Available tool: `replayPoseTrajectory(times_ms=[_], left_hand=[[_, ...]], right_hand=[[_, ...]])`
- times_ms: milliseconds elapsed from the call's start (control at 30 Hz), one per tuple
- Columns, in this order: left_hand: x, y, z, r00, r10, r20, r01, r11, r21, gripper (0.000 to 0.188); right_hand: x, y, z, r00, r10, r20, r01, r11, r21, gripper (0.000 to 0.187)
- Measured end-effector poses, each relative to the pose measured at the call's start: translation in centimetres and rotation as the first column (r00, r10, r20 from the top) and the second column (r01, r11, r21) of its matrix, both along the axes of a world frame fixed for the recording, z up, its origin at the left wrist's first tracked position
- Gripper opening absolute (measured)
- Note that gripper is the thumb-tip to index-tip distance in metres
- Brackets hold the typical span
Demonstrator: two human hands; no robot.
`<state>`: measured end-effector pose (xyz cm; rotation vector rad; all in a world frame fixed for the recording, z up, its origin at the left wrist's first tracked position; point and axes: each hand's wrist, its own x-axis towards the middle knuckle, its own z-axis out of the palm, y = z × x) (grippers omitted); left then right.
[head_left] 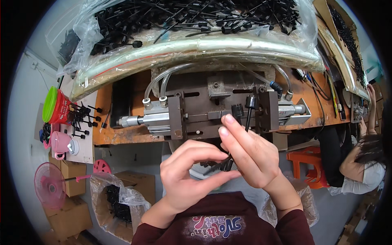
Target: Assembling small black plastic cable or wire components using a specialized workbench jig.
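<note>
My right hand (255, 157) is closed, with black stemmed plastic parts in its fingers. One of these parts (250, 103) stands up above the fingers, its ribbed head on top of a thin stem. A second black head (237, 110) shows just beside it. My left hand (192, 171) curves its thumb and fingers around more dark plastic parts (222, 164), close against the right palm; how many is hidden. Both hands are in front of a metal clamping fixture (220, 116) with a silver pneumatic cylinder (157, 122) on its left side.
A plastic-lined tray (196, 45) heaped with black stemmed parts spans the back. At left are a red tub (61, 107) and pink mug (61, 143); below, a pink fan (50, 185) and lined box (100, 196). An orange stool (306, 163) and another person (363, 167) are at right.
</note>
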<state>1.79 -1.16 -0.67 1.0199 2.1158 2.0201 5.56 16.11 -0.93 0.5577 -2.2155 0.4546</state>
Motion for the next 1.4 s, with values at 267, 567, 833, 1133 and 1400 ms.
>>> replayPoseTrajectory(times_ms=[267, 567, 833, 1133, 1400], left_hand=[[-0.8, 0.9, -1.7, 0.918, 0.129, -0.376, -0.199, 0.968, -0.155, 0.039], [-1.8, 2.6, -4.5, 0.759, 0.055, -0.649, -0.346, 0.878, -0.330, 0.024], [-2.2, 2.8, -3.6, 0.782, 0.014, -0.624, -0.329, 0.859, -0.393, 0.021], [-1.3, 1.7, -1.6, 0.979, -0.033, -0.203, -0.063, 0.891, -0.449, 0.037], [0.1, 0.4, -0.4, 0.920, -0.253, 0.298, 0.333, 0.907, -0.259, 0.049]], right_hand=[[1.4, 1.9, 0.1, 0.993, -0.066, 0.102, 0.105, 0.888, -0.447, 0.030], [3.9, 1.0, 0.9, 0.977, 0.113, 0.183, 0.095, 0.535, -0.839, 0.037], [4.3, 1.3, 1.0, 0.915, 0.352, 0.200, 0.093, 0.298, -0.950, 0.038], [4.2, 1.9, -1.2, 0.797, 0.599, 0.074, 0.130, -0.051, -0.990, 0.026], [4.3, 0.5, -0.1, 0.644, 0.709, 0.288, 0.336, 0.076, -0.939, 0.029]])
